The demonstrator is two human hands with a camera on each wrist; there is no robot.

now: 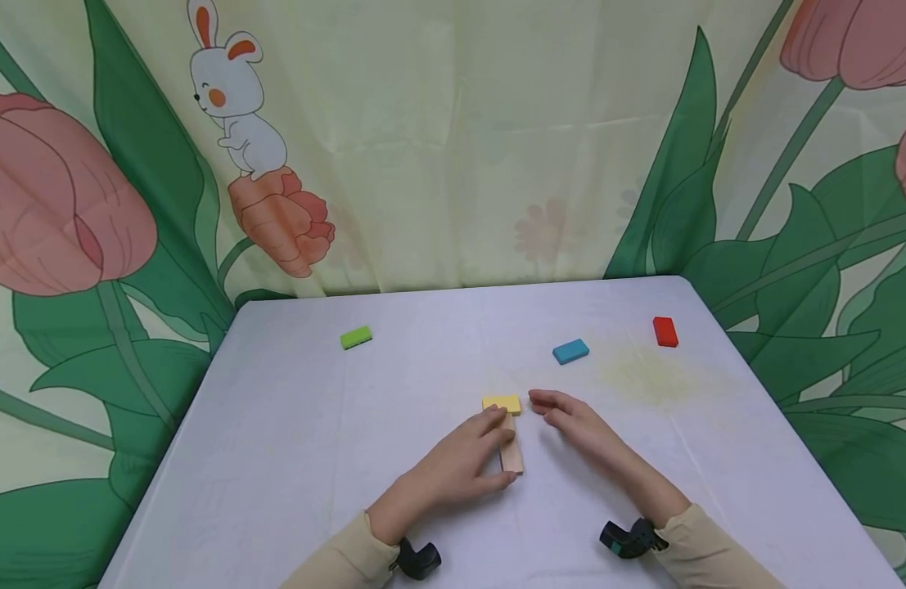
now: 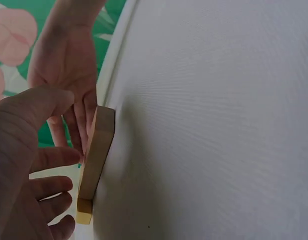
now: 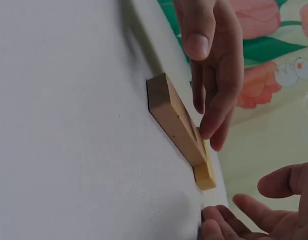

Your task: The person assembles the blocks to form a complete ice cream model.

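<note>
A plain wooden block [image 1: 512, 458] lies flat on the table, long and narrow. At its far end sits a yellow block [image 1: 501, 402] crosswise, the two forming a T. My left hand [image 1: 460, 460] hovers over the wooden block from the left, fingers loosely bent and spread; in the left wrist view they stand apart from the wood. To the right of the yellow block is my right hand [image 1: 592, 433], its fingers relaxed and holding nothing. In the right wrist view, the yellow block [image 3: 205, 177] meets the wooden block's end.
Farther back on the white-covered table [image 1: 276, 458] lie a green block [image 1: 356, 337] at left, a blue block [image 1: 570, 352] right of centre and a red block [image 1: 665, 331] at far right. Behind the table hangs a curtain [image 1: 438, 147] with printed tulips and a rabbit.
</note>
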